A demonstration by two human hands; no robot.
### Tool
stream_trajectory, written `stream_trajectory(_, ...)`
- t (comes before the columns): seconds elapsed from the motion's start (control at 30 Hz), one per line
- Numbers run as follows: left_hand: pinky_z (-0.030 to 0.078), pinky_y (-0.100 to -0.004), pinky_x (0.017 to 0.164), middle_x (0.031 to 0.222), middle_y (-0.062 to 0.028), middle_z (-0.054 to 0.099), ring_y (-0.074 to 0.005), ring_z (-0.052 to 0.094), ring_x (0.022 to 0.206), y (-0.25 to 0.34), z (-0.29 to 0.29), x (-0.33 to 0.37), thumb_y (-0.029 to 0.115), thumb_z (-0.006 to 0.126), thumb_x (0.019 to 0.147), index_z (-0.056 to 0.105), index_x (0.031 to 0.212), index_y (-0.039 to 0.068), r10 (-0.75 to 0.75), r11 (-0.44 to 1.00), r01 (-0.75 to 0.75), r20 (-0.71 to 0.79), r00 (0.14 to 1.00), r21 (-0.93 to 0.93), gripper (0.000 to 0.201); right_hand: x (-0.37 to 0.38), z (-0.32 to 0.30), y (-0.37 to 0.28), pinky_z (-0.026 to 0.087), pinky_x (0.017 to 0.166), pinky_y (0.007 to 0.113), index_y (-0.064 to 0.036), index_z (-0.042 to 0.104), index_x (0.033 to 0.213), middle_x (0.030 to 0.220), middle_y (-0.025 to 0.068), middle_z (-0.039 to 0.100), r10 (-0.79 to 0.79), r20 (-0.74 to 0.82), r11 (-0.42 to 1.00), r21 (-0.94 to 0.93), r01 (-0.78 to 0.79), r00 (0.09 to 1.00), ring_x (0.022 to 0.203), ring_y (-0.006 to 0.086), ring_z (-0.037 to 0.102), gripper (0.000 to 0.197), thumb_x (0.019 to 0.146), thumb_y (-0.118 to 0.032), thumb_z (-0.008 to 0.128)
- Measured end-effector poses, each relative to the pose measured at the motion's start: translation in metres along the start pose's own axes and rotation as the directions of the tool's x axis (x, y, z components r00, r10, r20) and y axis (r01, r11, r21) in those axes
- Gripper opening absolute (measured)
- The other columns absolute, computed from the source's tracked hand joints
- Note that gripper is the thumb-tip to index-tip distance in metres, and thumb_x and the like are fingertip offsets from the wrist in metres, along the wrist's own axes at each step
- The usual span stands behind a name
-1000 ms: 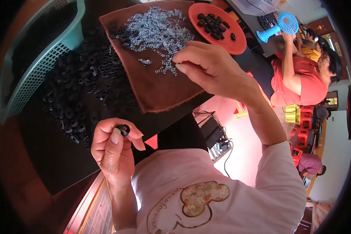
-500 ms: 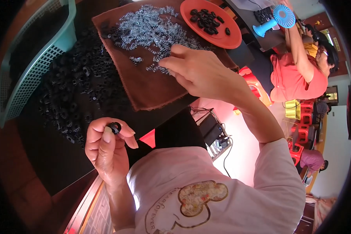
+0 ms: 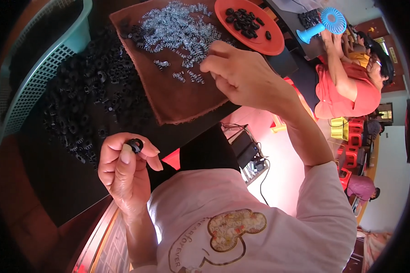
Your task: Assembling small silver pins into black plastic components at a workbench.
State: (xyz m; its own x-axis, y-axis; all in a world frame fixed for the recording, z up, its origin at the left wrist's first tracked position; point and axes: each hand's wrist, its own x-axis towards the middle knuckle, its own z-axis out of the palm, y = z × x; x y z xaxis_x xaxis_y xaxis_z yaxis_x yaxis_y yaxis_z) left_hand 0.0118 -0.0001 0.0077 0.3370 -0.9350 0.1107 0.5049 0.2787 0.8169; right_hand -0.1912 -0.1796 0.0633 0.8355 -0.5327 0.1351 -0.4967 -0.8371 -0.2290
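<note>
My left hand (image 3: pixel 123 179) pinches a small black ring-shaped plastic part (image 3: pixel 135 145) between thumb and forefinger, its opening facing up. My right hand (image 3: pixel 248 79) is over the brown cloth (image 3: pixel 171 102), thumb and fingertips drawn together. Whatever may be between those fingertips is too small to make out. Just beyond them a heap of small silvery coil springs (image 3: pixel 177 27) spreads over the cloth, with a few loose ones nearer me. Left of the cloth lies a large pile of black plastic parts (image 3: pixel 84 91).
An orange-red plate (image 3: pixel 272 44) with several black oval pieces (image 3: pixel 246 25) stands at the cloth's far right. A green plastic basket (image 3: pixel 45 68) rises at the left. Behind the plate is a blue fan (image 3: pixel 312 32). A person in red (image 3: pixel 346 88) sits at the right.
My right hand has drawn slightly right, away from the loose springs, which now show more fully. My left hand still holds the black part in nearly the same place.
</note>
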Motion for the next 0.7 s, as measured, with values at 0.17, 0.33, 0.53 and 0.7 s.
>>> stream_trajectory(0.17, 0.049, -0.0239, 0.06, 0.085, -0.0149, 0.064, -0.0133, 0.057, 0.059, 0.0, 0.0, -0.001, 0.018, 0.051, 0.1, 0.055, 0.101, -0.004, 0.004, 1.0, -0.004, 0.002, 1.0, 0.009, 0.021, -0.002, 0.008, -0.001, 0.045, 0.06, 0.041, -0.0074, 0.061, 0.098, 0.091, 0.0077, 0.053, -0.024, -0.004, 0.999, 0.033, 0.024, 1.0, 0.072, 0.0303, 0.058, 0.016, 0.082, -0.006, 0.063)
stream_trajectory(0.33, 0.048, -0.0233, 0.061, 0.085, -0.0142, 0.064, -0.013, 0.056, 0.059, 0.001, 0.0, -0.002, 0.017, 0.05, 0.1, 0.055, 0.101, -0.003, 0.008, 1.0, -0.007, -0.027, 1.0, 0.021, 0.021, -0.002, 0.015, 0.003, 0.045, 0.058, 0.046, -0.0031, 0.056, 0.087, 0.089, 0.0109, 0.054, -0.053, -0.067, 0.999, -0.006, 0.053, 0.996, 0.072, 0.0359, 0.059, 0.008, 0.083, -0.009, 0.059)
stream_trajectory(0.53, 0.048, -0.0236, 0.062, 0.085, -0.0136, 0.064, -0.0133, 0.056, 0.06, 0.0, 0.0, -0.002, 0.017, 0.049, 0.1, 0.055, 0.101, -0.003, 0.006, 1.0, -0.006, -0.029, 1.0, 0.023, 0.02, -0.005, 0.014, 0.006, 0.046, 0.058, 0.045, -0.0033, 0.056, 0.084, 0.087, 0.0109, 0.054, -0.024, -0.112, 0.999, 0.042, 0.029, 0.993, 0.071, 0.035, 0.059, 0.005, 0.083, -0.008, 0.058)
stream_trajectory(0.7, 0.048, -0.0236, 0.062, 0.085, -0.0133, 0.064, -0.0135, 0.057, 0.06, 0.0, 0.001, -0.003, 0.017, 0.049, 0.1, 0.055, 0.101, -0.003, 0.01, 1.0, -0.01, -0.012, 1.0, 0.024, 0.02, -0.005, 0.014, 0.008, 0.046, 0.062, 0.038, -0.004, 0.058, 0.096, 0.087, 0.0091, 0.053, -0.013, -0.095, 0.999, 0.034, 0.017, 0.995, 0.073, 0.0294, 0.058, 0.014, 0.082, -0.002, 0.058)
